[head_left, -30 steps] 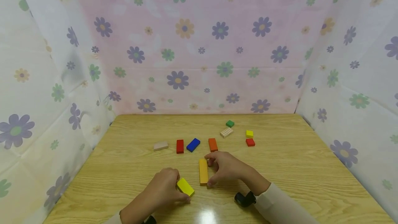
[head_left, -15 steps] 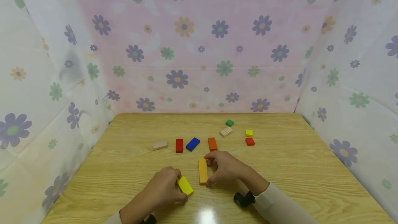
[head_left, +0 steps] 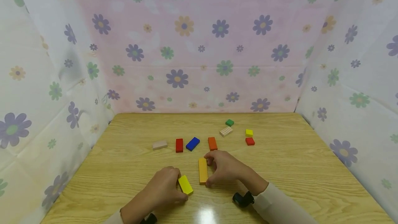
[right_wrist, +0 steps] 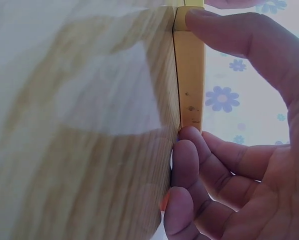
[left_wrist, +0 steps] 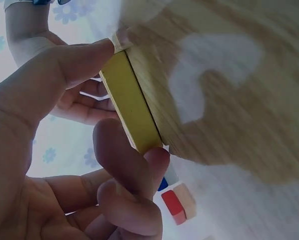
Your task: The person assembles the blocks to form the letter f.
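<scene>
Near the front of the table, my left hand point(head_left: 164, 186) pinches a flat yellow wooden block point(head_left: 185, 185) by its two ends. The left wrist view shows the thumb at one end of this yellow block point(left_wrist: 131, 102) and fingertips at the other. To its right lies a longer amber-yellow block point(head_left: 202, 171), pointing away from me. My right hand point(head_left: 226, 167) spans that block from the right, thumb at the near end and fingers at the far end. In the right wrist view the amber-yellow block point(right_wrist: 191, 75) lies flat against the wood between thumb and fingertips.
Beyond the hands lie a plain wood block point(head_left: 160, 145), a red block point(head_left: 179, 145), a blue block point(head_left: 192, 143) and an orange block point(head_left: 212, 143). Farther right are a grooved wood piece point(head_left: 226, 131) and small green point(head_left: 229, 122), yellow point(head_left: 249, 133) and red point(head_left: 250, 141) blocks.
The yellow block in my left hand has turned slightly, now closer in line with the amber-yellow one. My right hand keeps its place, and the view has shifted a little.
</scene>
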`<move>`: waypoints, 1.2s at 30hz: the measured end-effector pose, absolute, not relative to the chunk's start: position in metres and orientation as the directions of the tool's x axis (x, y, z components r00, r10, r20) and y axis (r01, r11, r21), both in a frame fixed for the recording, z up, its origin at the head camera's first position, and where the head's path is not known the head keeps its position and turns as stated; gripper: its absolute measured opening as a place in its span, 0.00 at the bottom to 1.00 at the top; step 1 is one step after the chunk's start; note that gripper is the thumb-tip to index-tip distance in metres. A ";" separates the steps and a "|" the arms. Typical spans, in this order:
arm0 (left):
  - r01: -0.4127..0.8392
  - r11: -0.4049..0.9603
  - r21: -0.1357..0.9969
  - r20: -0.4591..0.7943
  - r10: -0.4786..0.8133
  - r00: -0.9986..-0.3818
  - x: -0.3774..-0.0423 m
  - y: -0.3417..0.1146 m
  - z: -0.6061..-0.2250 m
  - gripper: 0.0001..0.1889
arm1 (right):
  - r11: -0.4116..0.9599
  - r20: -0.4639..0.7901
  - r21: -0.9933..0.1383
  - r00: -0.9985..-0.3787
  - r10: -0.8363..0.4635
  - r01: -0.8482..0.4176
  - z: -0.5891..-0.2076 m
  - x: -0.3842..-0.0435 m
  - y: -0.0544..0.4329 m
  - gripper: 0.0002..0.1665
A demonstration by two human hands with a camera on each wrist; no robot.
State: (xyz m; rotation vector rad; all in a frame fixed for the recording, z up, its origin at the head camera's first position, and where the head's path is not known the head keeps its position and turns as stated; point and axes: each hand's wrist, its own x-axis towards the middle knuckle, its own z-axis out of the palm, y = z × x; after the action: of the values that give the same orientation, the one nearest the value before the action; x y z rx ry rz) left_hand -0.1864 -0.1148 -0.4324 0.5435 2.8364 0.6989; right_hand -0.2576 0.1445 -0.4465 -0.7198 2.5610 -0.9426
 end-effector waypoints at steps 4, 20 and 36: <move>0.331 0.814 0.477 -0.070 0.411 -0.909 -0.188 -0.114 -0.431 0.26 | 0.648 -0.115 -0.682 -0.826 -0.553 -0.339 -0.446 -0.257 0.144 0.50; 0.447 0.773 0.451 -0.110 0.545 -0.831 -0.199 -0.094 -0.427 0.28 | 0.657 -0.089 -0.675 -0.847 -0.524 -0.335 -0.445 -0.261 0.147 0.50; 0.486 0.766 0.421 -0.132 0.582 -0.803 -0.204 -0.073 -0.426 0.23 | 0.654 -0.069 -0.667 -0.845 -0.530 -0.356 -0.448 -0.272 0.152 0.50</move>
State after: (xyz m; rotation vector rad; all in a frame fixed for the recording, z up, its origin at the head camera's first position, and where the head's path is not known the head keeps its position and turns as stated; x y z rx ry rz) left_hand -0.2042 -0.0727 -0.4257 0.8345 2.7075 0.5425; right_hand -0.2717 0.1524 -0.4485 -0.7154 2.6152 -0.9730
